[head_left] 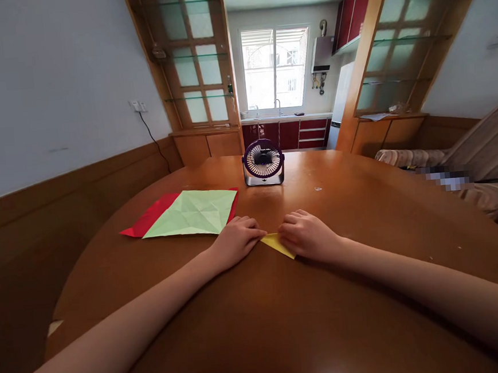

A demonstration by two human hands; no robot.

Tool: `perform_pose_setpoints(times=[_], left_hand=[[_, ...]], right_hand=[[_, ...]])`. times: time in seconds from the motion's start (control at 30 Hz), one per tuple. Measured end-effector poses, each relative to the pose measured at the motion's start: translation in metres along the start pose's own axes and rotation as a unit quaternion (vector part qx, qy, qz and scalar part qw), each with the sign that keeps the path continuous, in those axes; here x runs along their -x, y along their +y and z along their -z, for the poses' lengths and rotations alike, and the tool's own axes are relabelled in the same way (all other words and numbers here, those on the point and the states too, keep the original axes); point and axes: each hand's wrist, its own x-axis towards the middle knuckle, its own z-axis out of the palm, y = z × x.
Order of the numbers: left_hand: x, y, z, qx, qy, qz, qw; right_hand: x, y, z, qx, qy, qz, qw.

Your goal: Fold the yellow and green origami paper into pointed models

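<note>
A small folded yellow paper lies on the round wooden table between my two hands. My left hand rests knuckles-up on the table, fingertips pinching the paper's left tip. My right hand covers the paper's right part, fingers curled down on it. Only a yellow triangle shows between the hands; the rest is hidden under my right hand.
A creased light green sheet lies on a red sheet just left of my left hand. A small purple desk fan stands beyond the hands. A striped sofa is at the right; a kitchen lies behind.
</note>
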Motion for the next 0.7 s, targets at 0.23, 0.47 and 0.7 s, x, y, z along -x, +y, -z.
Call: perform_pose_setpoints(times=[0.23, 0.47, 0.7], left_hand=[[0.002, -0.002, 0.004, -0.083, -0.007, -0.074, 0.994], [0.001, -0.003, 0.000, -0.156, 0.008, -0.095, 0.983], [-0.002, -0.001, -0.004, -0.192, 0.004, -0.106, 0.976]], right_hand=[[0.007, -0.009, 0.000, 0.112, 0.000, 0.080, 0.991], [0.004, 0.002, -0.004, 0.170, 0.013, 0.105, 0.980], [0.009, 0.010, -0.011, 0.166, 0.042, 0.135, 0.976]])
